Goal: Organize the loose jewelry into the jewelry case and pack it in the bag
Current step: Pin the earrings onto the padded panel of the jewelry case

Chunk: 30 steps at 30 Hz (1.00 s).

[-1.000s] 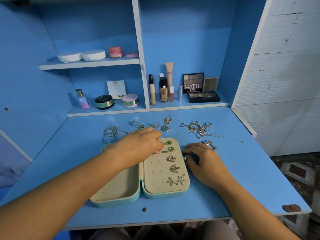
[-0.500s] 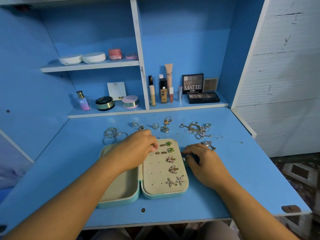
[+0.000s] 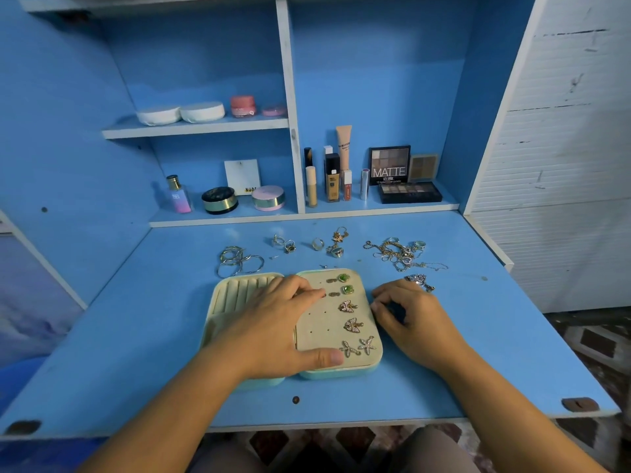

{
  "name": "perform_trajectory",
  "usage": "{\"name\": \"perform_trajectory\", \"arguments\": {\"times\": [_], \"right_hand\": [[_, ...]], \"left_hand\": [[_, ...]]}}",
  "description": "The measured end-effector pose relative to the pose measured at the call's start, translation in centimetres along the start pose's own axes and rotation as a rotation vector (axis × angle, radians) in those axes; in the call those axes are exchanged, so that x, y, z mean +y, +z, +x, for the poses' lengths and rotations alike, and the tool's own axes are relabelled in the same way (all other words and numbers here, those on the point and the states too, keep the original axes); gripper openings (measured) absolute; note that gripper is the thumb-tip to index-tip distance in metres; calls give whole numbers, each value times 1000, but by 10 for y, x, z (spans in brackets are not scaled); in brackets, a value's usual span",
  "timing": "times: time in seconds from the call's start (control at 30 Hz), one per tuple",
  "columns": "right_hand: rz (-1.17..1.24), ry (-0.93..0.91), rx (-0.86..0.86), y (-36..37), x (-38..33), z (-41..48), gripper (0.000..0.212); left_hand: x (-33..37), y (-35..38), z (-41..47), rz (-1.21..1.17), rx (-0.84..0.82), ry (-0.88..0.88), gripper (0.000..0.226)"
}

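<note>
The mint jewelry case [image 3: 341, 372] lies open on the blue desk [image 3: 495, 336]. Its right half is a beige earring panel [image 3: 321, 322] that holds several earrings [image 3: 351, 325]. My left hand [image 3: 273, 332] rests across the hinge, fingertips by a small earring near the panel's top and thumb stretched along its bottom edge. The fingers of my right hand [image 3: 413, 322] are curled, and their tips and the thumb pinch the case's right rim. Loose hoops [image 3: 239, 262], rings [image 3: 285, 244] and tangled chains [image 3: 399, 254] lie behind the case. No bag is in view.
Cosmetics stand on the back shelf: a perfume bottle [image 3: 177, 196], round jars [image 3: 218, 199], tubes [image 3: 333, 179] and eyeshadow palettes [image 3: 409, 192]. A white slatted wall [image 3: 563, 165] closes the right side. The desk's front edge [image 3: 341, 425] is close to my body.
My left hand has slid back over the case and its thumb has spread to the panel's bottom edge. The right hand has stayed at the case's right rim.
</note>
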State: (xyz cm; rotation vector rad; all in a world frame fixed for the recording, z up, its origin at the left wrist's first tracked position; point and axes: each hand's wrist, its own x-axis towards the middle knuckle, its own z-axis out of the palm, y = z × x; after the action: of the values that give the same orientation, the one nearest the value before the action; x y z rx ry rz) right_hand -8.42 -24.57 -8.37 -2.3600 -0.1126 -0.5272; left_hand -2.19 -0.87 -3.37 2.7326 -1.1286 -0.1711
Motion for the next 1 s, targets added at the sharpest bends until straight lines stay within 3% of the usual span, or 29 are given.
{"name": "perform_trajectory", "arguments": {"times": [0.67, 0.87, 1.0], "right_hand": [[-9, -3, 5, 1, -2, -2, 9], [190, 153, 65, 0, -15, -1, 11], [293, 142, 96, -1, -34, 3, 12]], "left_hand": [[5, -4, -7, -38, -11, -10, 111], [2, -2, -9, -104, 16, 0, 115], [0, 1, -13, -225, 79, 1, 112]]}}
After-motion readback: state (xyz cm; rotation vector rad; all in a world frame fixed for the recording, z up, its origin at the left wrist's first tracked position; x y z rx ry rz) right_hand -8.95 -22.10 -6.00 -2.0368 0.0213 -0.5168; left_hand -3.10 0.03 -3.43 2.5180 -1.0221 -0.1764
